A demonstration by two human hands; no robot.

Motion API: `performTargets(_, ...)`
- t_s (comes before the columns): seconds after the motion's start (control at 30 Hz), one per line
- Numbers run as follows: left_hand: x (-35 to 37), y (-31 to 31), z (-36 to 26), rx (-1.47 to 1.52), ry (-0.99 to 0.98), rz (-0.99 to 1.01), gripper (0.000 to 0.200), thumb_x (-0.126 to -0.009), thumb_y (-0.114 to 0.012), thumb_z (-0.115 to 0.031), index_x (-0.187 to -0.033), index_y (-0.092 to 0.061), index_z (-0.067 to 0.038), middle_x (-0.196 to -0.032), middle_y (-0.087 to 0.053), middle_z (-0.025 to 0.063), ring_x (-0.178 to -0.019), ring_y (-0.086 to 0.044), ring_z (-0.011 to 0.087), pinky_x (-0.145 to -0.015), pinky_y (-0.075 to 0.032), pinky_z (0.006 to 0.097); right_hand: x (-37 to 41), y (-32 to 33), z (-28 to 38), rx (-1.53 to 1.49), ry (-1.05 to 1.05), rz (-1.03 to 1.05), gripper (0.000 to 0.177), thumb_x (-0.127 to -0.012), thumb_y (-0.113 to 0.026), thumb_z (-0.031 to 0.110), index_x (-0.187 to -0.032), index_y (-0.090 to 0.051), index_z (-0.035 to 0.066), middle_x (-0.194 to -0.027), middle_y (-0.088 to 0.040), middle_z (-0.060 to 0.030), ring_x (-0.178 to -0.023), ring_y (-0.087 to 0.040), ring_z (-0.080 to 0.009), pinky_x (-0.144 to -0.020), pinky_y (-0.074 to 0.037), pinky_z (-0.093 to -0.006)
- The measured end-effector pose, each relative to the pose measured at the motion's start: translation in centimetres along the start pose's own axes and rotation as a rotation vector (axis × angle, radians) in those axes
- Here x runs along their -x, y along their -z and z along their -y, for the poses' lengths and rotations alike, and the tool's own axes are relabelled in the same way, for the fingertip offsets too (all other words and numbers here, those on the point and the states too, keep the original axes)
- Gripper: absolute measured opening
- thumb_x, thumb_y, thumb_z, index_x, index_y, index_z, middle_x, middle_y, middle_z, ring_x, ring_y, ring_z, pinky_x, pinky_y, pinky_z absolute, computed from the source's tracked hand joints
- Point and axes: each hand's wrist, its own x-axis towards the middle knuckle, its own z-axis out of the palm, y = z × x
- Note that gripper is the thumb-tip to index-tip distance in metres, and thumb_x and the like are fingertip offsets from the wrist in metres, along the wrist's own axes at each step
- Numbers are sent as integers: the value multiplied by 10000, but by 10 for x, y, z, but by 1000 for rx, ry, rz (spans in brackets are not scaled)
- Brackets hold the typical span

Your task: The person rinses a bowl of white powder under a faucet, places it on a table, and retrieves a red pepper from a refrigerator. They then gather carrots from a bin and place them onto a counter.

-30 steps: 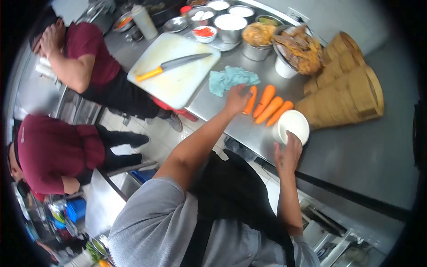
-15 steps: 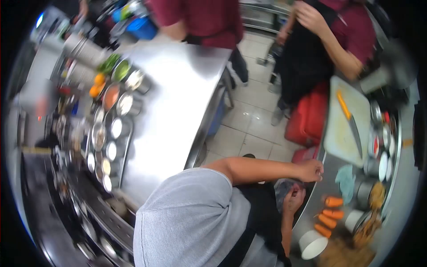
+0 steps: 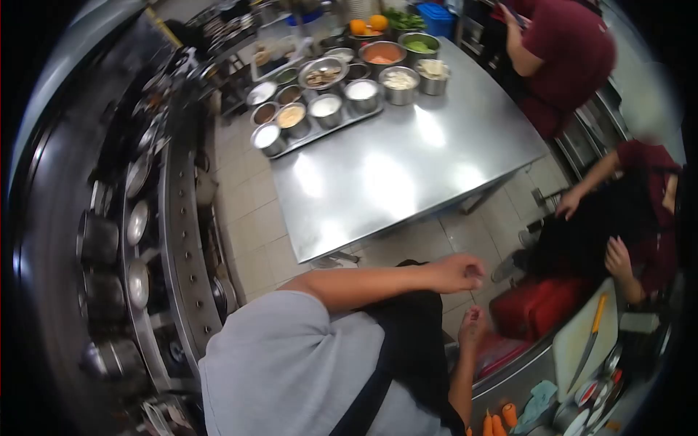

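Note:
My left hand (image 3: 458, 274) is held out in front of the black apron (image 3: 407, 320), over the gap between counter and steel table. Its fingers are curled, the tips close together. Lower down, my right hand (image 3: 472, 325) is raised beside the counter edge, fingers bent in toward the palm. A short space separates the two hands. Whether either holds something thin or small I cannot tell. Nearest to the right hand are a red container (image 3: 538, 309) and the counter's front edge. Several carrots (image 3: 498, 421) lie on the counter below, next to a light blue cloth (image 3: 536, 403).
A steel table (image 3: 349, 211) carries a tray (image 3: 331, 131) of metal food pots. A white cutting board (image 3: 574, 349) holds an orange-handled knife (image 3: 592, 338). Two people in maroon shirts stand at the right, one person's hands (image 3: 618, 256) near the board. Pans line the stove (image 3: 189, 254).
The view has swung left, bringing the stove and whole table in. My hands have shifted away from the counter; the translucent bag seen by my right hand earlier no longer shows clearly.

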Motion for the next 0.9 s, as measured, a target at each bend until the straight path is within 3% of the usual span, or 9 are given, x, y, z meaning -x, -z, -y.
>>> performTargets(0.13,93,80,19,50,149,-355,242,-836,-656,-206,-1016,-613,-50,-895,-631,30,-838,-587,92,-737,-477,258,25,-30,6,119,228,161,140,-804,-613,110,-908,-593,18,-753,-624,-108,-672,-613,-205,-643,-488,-320)
performTargets(0.23,160,141,58,-156,36,-881,186,-827,-655,-141,-983,-610,-52,-867,-612,11,-761,-566,91,-716,-477,246,40,-47,-1,34,160,336,157,-794,-629,124,-907,-607,18,-717,-620,-94,-646,-608,-199,-638,-486,-313)
performTargets(0.3,202,178,69,-310,131,-1278,211,-790,-637,-92,-979,-582,-14,-864,-607,53,-763,-577,129,-723,-479,266,42,-53,-4,109,140,429,186,-800,-636,133,-933,-599,9,-721,-604,-60,-653,-573,-143,-636,-473,-284)
performTargets(0.43,286,230,119,-227,353,-1645,214,-798,-630,-153,-961,-576,-25,-834,-601,47,-717,-569,126,-650,-482,270,39,-77,-31,57,154,488,213,-799,-641,155,-930,-604,-8,-709,-607,-75,-646,-574,-145,-638,-469,-281)
performTargets(0.47,300,237,118,-224,344,-1650,214,-798,-630,-153,-961,-576,-25,-834,-601,47,-717,-569,126,-650,-482,270,33,-83,-24,56,164,485,213,-799,-641,155,-930,-604,-8,-709,-607,-75,-646,-574,-145,-638,-469,-281)
performTargets(0.53,329,233,122,226,707,-1367,187,-834,-593,-186,-985,-580,-77,-870,-616,25,-758,-585,116,-620,-479,271,29,-93,-10,201,374,451,225,-816,-630,196,-900,-609,-11,-696,-606,-88,-627,-569,-146,-619,-468,-289)
performTargets(0.63,361,222,139,216,697,-1181,150,-806,-612,-187,-906,-592,-77,-745,-591,11,-641,-554,92,-498,-428,246,29,-110,108,150,112,503,257,-845,-605,247,-854,-606,-10,-678,-609,-92,-613,-572,-154,-588,-462,-300)
performTargets(0.77,395,227,144,309,807,-1074,174,-793,-623,-198,-919,-595,-82,-789,-601,6,-679,-567,96,-518,-439,254,21,-173,235,-11,359,477,286,-879,-573,275,-809,-594,-1,-632,-594,-67,-584,-568,-138,-548,-444,-292)
performTargets(0.9,428,235,169,332,743,-1086,196,-792,-621,-202,-948,-591,-87,-832,-608,3,-710,-576,101,-550,-451,263,11,-247,361,-127,392,672,327,-866,-575,305,-798,-605,-13,-620,-607,-80,-542,-574,-138,-541,-463,-289)
